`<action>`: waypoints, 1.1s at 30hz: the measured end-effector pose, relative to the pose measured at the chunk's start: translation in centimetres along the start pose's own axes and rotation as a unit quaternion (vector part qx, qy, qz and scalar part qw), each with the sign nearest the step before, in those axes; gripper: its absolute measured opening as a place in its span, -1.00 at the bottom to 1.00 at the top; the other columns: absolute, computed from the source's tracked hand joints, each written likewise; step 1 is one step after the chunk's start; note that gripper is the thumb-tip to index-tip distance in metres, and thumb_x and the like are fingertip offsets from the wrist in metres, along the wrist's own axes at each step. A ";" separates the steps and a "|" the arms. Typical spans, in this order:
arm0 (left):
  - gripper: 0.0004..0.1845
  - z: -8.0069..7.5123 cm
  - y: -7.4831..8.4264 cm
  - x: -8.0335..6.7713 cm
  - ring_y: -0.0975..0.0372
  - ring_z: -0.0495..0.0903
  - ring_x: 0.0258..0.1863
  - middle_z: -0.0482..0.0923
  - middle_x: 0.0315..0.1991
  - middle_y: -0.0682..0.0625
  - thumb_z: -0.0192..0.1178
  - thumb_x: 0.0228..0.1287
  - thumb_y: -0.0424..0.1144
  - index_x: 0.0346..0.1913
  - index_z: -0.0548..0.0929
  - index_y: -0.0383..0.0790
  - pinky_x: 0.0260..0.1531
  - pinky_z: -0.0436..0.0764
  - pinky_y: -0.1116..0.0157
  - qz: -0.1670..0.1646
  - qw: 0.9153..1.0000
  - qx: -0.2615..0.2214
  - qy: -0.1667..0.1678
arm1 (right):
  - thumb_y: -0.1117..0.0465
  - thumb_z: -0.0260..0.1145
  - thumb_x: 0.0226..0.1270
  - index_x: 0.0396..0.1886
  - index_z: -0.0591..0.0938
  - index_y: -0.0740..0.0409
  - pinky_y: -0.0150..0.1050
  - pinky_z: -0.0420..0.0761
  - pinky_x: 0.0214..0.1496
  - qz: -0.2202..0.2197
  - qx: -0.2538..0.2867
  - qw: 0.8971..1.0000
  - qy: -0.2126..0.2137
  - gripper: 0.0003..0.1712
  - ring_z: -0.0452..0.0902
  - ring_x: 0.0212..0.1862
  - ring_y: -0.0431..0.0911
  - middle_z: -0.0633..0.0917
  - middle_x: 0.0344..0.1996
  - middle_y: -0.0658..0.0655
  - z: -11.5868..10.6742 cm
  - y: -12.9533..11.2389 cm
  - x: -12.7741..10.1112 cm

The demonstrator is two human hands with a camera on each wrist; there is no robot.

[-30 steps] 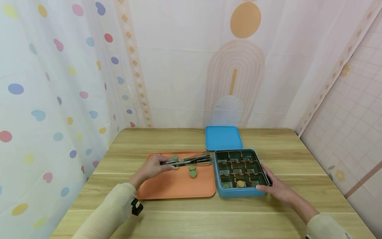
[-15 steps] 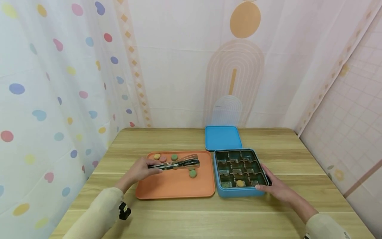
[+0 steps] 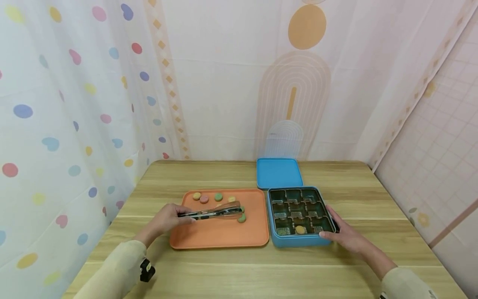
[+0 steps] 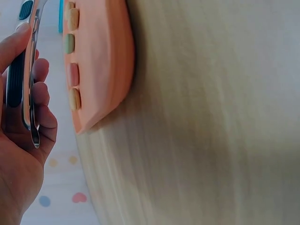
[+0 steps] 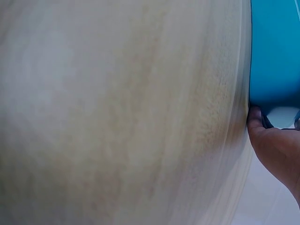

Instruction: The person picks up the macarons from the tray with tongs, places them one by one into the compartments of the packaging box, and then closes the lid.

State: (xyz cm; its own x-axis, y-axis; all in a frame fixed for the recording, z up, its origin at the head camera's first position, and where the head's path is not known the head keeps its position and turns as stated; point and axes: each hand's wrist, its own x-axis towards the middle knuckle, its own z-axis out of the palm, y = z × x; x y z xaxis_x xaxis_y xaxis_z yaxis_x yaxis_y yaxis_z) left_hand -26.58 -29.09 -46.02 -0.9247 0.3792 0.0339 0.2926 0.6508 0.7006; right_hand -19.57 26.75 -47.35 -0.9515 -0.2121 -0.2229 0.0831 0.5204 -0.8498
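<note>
My left hand point(image 3: 166, 219) grips metal tongs point(image 3: 210, 212) with black grips over the orange tray point(image 3: 220, 236). The tong tips hover by a green cookie point(image 3: 242, 217) near the tray's right side. In the left wrist view my left hand point(image 4: 21, 112) is wrapped around the tongs point(image 4: 26, 70) beside the tray point(image 4: 101, 61). My right hand point(image 3: 345, 234) rests against the right front corner of the blue compartment box point(image 3: 298, 241), fingers fairly straight. One yellow cookie point(image 3: 300, 229) lies in the box's front middle cell. The right wrist view shows my right hand point(image 5: 274, 150) touching the box point(image 5: 274, 51).
Several small cookies, yellow point(image 3: 196, 195), pink point(image 3: 203, 199), green point(image 3: 218, 196), line the tray's far edge. The blue lid point(image 3: 279, 172) lies flat behind the box. Wooden table point(image 3: 239, 274) with curtains close on the left and back; its edges fall off at left and right.
My left hand has drawn the tongs leftward and slightly nearer, from over the box's left edge back over the tray. The right hand and box have stayed put.
</note>
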 end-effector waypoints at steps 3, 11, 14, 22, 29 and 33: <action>-0.77 0.2 -0.2 -0.1 0.23 0.47 -0.43 0.68 -0.37 0.08 0.44 0.18 -0.12 -0.18 0.80 -0.18 -0.44 0.45 0.34 -0.008 1.000 0.000 -0.003 | -0.06 0.38 0.34 0.63 -0.27 -0.05 0.48 -0.20 0.31 -0.003 -0.003 1.000 0.000 0.19 -0.42 0.47 0.45 -0.26 0.53 0.44 0.0 0.0 0.0; -0.76 0.4 -0.8 -0.3 0.26 0.50 -0.40 0.70 -0.32 0.09 0.43 0.20 -0.10 -0.15 0.81 -0.17 -0.40 0.48 0.34 -0.006 1.000 0.013 -0.006 | -0.06 0.37 0.35 0.63 -0.27 -0.03 0.48 -0.18 0.31 -0.002 0.001 1.000 -0.002 0.19 -0.41 0.47 0.44 -0.27 0.53 0.44 -0.1 0.0 0.0; -0.76 0.5 -0.9 -0.3 0.26 0.50 -0.41 0.70 -0.32 0.09 0.43 0.20 -0.09 -0.16 0.81 -0.15 -0.41 0.49 0.35 -0.012 1.000 0.008 -0.007 | -0.06 0.37 0.35 0.63 -0.28 -0.04 0.48 -0.18 0.31 -0.003 0.005 1.000 -0.001 0.19 -0.42 0.48 0.44 -0.28 0.53 0.42 -0.1 0.0 0.0; -0.83 1.3 -1.2 -0.2 0.26 0.48 -0.46 0.69 -0.38 0.13 0.43 0.19 -0.11 -0.21 0.82 -0.08 -0.47 0.46 0.36 -0.015 1.000 0.012 -0.007 | -0.07 0.36 0.35 0.63 -0.28 -0.05 0.49 -0.15 0.30 0.001 -0.006 1.000 -0.005 0.19 -0.41 0.47 0.45 -0.27 0.53 0.43 0.0 -0.1 0.0; -0.79 1.6 -0.9 -0.1 0.27 0.46 -0.45 0.70 -0.39 0.11 0.44 0.18 -0.12 -0.18 0.82 -0.14 -0.49 0.45 0.36 -0.010 1.000 0.005 -0.003 | -0.07 0.36 0.36 0.62 -0.29 -0.04 0.49 -0.13 0.30 0.000 -0.006 1.000 -0.008 0.19 -0.41 0.47 0.46 -0.28 0.53 0.43 0.0 0.0 -0.1; -0.77 1.7 -0.6 -0.2 0.26 0.48 -0.41 0.70 -0.37 0.13 0.45 0.17 -0.10 -0.17 0.82 -0.12 -0.43 0.48 0.35 -0.010 1.000 0.016 0.000 | -0.09 0.34 0.36 0.62 -0.29 -0.03 0.47 -0.12 0.31 -0.001 -0.009 1.000 -0.007 0.18 -0.40 0.47 0.45 -0.28 0.53 0.43 -0.1 0.0 0.0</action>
State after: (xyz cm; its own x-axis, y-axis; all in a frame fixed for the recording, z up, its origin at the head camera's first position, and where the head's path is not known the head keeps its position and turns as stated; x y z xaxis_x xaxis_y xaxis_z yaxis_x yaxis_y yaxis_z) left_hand -26.20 -28.47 -47.67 -0.9301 0.3668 0.0198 0.2821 0.6787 0.6781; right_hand -19.59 26.84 -47.34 -0.9476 -0.2245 -0.2272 0.0753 0.5343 -0.8419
